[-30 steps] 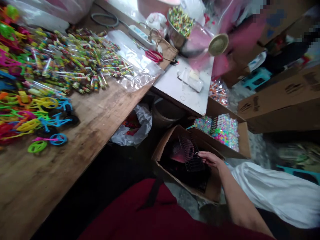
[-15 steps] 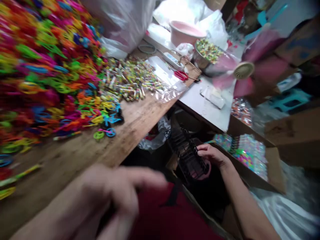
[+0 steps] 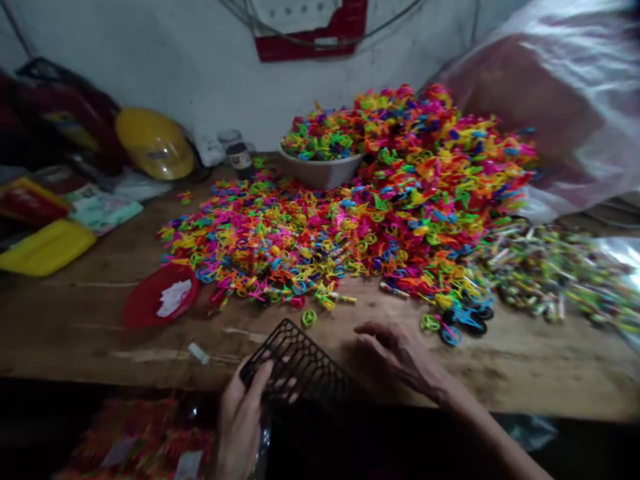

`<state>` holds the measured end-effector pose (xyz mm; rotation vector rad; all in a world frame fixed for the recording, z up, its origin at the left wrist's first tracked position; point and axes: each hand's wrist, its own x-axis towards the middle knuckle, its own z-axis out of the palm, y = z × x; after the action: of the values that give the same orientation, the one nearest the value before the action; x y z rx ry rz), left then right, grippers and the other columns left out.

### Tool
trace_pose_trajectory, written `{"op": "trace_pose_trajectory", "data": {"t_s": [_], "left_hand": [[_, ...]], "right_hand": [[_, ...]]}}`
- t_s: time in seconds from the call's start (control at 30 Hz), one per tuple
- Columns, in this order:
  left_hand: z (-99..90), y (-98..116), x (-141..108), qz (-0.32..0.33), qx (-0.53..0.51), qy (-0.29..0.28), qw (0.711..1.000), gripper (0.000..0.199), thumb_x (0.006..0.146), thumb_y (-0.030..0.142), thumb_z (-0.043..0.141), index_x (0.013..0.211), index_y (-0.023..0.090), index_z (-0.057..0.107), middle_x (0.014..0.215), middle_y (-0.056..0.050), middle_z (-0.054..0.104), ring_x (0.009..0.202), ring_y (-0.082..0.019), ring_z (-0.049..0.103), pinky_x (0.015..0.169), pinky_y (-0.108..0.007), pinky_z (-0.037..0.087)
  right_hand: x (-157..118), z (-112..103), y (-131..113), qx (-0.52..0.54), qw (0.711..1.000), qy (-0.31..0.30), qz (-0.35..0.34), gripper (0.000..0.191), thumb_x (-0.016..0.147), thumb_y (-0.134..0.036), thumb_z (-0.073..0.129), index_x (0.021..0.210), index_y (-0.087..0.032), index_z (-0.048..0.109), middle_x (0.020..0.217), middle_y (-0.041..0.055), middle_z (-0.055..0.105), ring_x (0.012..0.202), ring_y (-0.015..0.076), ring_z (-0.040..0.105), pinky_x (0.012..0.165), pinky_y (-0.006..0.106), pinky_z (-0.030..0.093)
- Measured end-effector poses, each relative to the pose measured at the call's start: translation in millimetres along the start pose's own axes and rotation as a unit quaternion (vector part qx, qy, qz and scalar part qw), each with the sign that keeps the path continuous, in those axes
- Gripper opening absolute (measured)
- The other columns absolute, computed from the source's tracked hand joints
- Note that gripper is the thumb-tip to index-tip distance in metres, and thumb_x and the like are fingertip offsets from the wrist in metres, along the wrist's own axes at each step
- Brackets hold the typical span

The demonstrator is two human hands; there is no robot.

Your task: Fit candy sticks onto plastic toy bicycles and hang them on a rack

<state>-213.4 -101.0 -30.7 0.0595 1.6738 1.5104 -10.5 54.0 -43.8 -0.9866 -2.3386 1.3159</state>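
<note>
My left hand [image 3: 243, 410] is closed around the left end of a black plastic rack [image 3: 305, 357] with rows of holes, its thumb on top. The rack tilts at the table's front edge. My right hand [image 3: 397, 353] hovers over or rests on the wood just right of the rack, fingers stretched out, with nothing visible in it. Behind both hands spreads a heap of small bright plastic toy parts [image 3: 280, 247]. A green wheel [image 3: 309, 318] lies alone beyond the rack. Right of my right hand is a small blue toy bicycle [image 3: 467, 313] with black wheels.
A bowl [image 3: 323, 173] heaped with parts stands by the wall. Small patterned tubes [image 3: 545, 273] are piled at the right, below a big plastic bag [image 3: 565, 120]. At the left are a red plate [image 3: 137, 303] and a yellow helmet [image 3: 155, 143]. Filled packs [image 3: 145, 433] sit below the table.
The view has swung left from the fan and boxes to the table. The black rack, earlier low at the right by my right hand, is now in my left hand over the table edge.
</note>
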Motion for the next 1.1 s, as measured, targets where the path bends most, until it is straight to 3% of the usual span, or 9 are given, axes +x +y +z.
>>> {"op": "trace_pose_trajectory", "data": {"t_s": [0.1,0.2,0.33,0.53,0.63,0.87,0.93,1.0,1.1], "left_hand": [[-31.4,-10,8,0.001,0.025,0.089,0.996,0.067,0.063,0.042,0.074,0.120,0.022,0.048,0.089,-0.003,0.066,0.062,-0.020,0.065,0.052,-0.031,0.054],[-37.9,-16,16,0.083,0.178,0.133,0.971,0.053,0.070,0.045,0.065,0.118,0.025,0.052,0.091,-0.004,0.068,0.072,-0.022,0.066,0.056,-0.029,0.052],[-33.8,-14,30,0.182,0.467,0.178,0.847,0.028,0.082,0.042,0.051,0.106,0.030,0.062,0.089,-0.003,0.070,0.080,-0.025,0.064,0.066,-0.033,0.047],[-37.1,-22,48,0.369,0.482,0.212,0.766,0.019,0.085,0.036,0.052,0.090,0.023,0.064,0.087,-0.004,0.067,0.083,-0.024,0.057,0.078,-0.036,0.043],[-23.5,-25,50,0.395,0.505,0.232,0.732,0.017,0.086,0.033,0.052,0.088,0.022,0.064,0.088,-0.005,0.066,0.083,-0.024,0.054,0.078,-0.037,0.040],[34.9,-14,60,0.373,0.557,0.177,0.721,0.010,0.086,0.026,0.053,0.085,0.021,0.061,0.086,-0.004,0.064,0.087,-0.025,0.054,0.076,-0.037,0.033],[48.5,-13,63,0.387,0.560,0.157,0.716,0.010,0.086,0.025,0.052,0.083,0.020,0.060,0.085,-0.004,0.062,0.086,-0.024,0.052,0.077,-0.037,0.033],[59.9,-12,65,0.397,0.563,0.142,0.711,0.011,0.086,0.025,0.051,0.083,0.020,0.060,0.085,-0.006,0.061,0.087,-0.025,0.051,0.078,-0.037,0.033],[70.3,-12,65,0.402,0.562,0.126,0.712,0.013,0.087,0.026,0.050,0.083,0.018,0.060,0.085,-0.007,0.060,0.089,-0.026,0.051,0.077,-0.038,0.034]], "right_hand": [[40,24,-11,-0.176,0.979,0.090,-0.057,0.025,0.093,-0.023,0.038,0.097,-0.018,0.063,0.087,0.0058,0.062,0.077,0.0160,0.054,0.070,0.027,0.039],[75,38,-18,-0.279,0.947,0.144,-0.073,0.022,0.092,-0.018,0.038,0.091,-0.018,0.059,0.092,0.0065,0.059,0.084,0.0180,0.050,0.075,0.030,0.038],[110,50,-33,-0.345,0.924,0.154,-0.056,0.015,0.090,-0.028,0.048,0.089,-0.019,0.061,0.097,0.0080,0.058,0.092,0.0224,0.047,0.081,0.035,0.036],[119,31,-44,-0.365,0.918,0.143,-0.052,0.019,0.088,-0.029,0.052,0.074,-0.021,0.063,0.091,0.0074,0.057,0.088,0.0214,0.046,0.081,0.037,0.031],[117,6,-40,-0.319,0.938,0.120,-0.058,0.027,0.088,-0.031,0.050,0.067,-0.019,0.062,0.082,0.0037,0.055,0.078,0.0167,0.046,0.076,0.033,0.030],[122,-35,-31,-0.103,0.993,-0.060,-0.027,0.033,0.087,-0.035,0.047,0.064,-0.015,0.060,0.056,-0.0034,0.041,0.052,0.0079,0.037,0.052,0.022,0.024],[117,-37,-31,-0.059,0.997,-0.050,-0.001,0.035,0.088,-0.039,0.046,0.068,-0.015,0.062,0.054,-0.0036,0.043,0.051,0.0081,0.038,0.050,0.021,0.025],[106,-33,-33,-0.060,0.998,0.009,0.008,0.033,0.088,-0.040,0.048,0.074,-0.015,0.065,0.058,-0.0023,0.050,0.054,0.0095,0.044,0.052,0.022,0.029],[80,-15,-37,-0.091,0.994,0.053,-0.027,0.019,0.085,-0.033,0.056,0.084,-0.019,0.069,0.076,0.0007,0.063,0.065,0.0123,0.054,0.061,0.023,0.038]]}}
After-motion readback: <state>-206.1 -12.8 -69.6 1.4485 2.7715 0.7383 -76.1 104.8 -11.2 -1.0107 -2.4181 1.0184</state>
